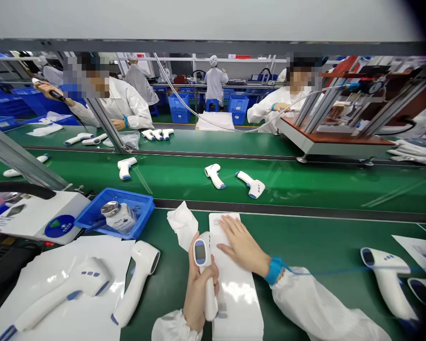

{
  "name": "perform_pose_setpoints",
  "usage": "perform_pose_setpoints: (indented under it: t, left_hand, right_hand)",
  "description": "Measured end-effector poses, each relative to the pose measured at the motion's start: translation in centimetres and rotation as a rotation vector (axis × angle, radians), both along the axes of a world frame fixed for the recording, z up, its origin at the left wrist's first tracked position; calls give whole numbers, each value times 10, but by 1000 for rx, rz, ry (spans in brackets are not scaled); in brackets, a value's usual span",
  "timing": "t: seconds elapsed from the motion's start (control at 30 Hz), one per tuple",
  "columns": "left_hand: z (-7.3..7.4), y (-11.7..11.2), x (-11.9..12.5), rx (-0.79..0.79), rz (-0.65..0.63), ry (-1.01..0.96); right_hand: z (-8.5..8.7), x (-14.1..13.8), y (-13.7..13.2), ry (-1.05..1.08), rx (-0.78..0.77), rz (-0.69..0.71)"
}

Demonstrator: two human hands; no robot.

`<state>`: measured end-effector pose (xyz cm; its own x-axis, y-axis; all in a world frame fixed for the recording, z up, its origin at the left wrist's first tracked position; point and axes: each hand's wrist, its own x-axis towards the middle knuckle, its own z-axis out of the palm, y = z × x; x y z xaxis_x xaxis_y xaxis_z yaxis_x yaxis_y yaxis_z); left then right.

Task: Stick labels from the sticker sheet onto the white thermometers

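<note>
My left hand (198,289) is wrapped round the handle of a white infrared thermometer (208,303), whose small grey display faces me. Beside it, my right hand (242,244) lies flat with fingers stretched on a long, glossy white sheet or pad (236,303). A blue wrist strap (275,270) with a cord circles my right wrist. Just behind my left hand is a crumpled white tissue (183,225). To the left, another white thermometer (138,279) rests partly on a white sheet (92,322), and one more thermometer (88,277) lies on that sheet.
A blue tray (144,222) holds a metal-capped bottle (119,215). Beyond runs a green conveyor belt (170,173) with several thermometers. Another thermometer (390,279) lies at right. A metal post (24,158) slants at left. Co-workers sit across the belt, near a machine frame (344,132).
</note>
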<state>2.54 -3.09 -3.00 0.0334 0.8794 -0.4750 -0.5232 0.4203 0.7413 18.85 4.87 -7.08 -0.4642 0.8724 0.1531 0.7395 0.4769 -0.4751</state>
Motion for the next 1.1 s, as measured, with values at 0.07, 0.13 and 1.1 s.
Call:
perform_pose_setpoints:
  t: [0.07,0.13,1.1]
  left_hand:
    - [0,-3,-4,-19,-22,22]
    - [-2,-4,-8,-20,-73,51]
    - [-22,12,0,179,-186,183]
  right_hand:
    - [-7,5,-4,-63,34,58]
    - [-4,16,11,-48,66,-64]
    - [46,76,-59,147,-112,-85]
